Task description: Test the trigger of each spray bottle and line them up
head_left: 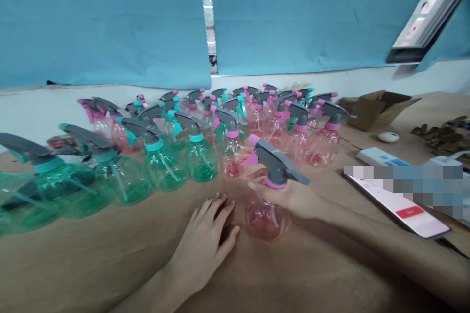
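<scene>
My right hand (290,198) is wrapped round the neck of a pink spray bottle (267,220), below its grey and pink trigger head. The bottle stands nearly upright at the middle of the brown table (121,254). Just left of it, my left hand (205,237) rests palm down on the table with fingers spread, touching no bottle. A small pink bottle (232,156) and a green bottle (201,161) stand beyond the hands. More green bottles (165,168) run in a row toward the left edge.
Several pink and green spray bottles crowd the back of the table. At the right are an open cardboard box (380,110), a white mouse (388,137), a power strip (378,156) and a lit phone (407,208). Blue cloth (110,19) hangs behind.
</scene>
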### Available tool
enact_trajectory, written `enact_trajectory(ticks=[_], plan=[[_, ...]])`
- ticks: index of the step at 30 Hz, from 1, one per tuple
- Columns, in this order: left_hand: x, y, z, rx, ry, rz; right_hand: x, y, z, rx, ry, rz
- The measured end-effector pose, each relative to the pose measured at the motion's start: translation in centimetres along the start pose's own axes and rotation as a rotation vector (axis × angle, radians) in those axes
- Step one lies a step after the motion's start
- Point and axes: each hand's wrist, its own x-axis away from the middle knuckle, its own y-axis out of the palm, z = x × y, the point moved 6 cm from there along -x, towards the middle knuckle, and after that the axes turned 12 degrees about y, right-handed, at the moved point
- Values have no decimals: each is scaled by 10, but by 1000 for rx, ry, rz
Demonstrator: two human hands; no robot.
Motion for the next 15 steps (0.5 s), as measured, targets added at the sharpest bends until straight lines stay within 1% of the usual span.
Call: enact_trajectory(ticks=[10,15], plan=[[0,1,0,1,0,-6,0,-2,1,0,-12,19],[0,2,0,-1,-5,-12,0,0,0,-17,-6,-4]])
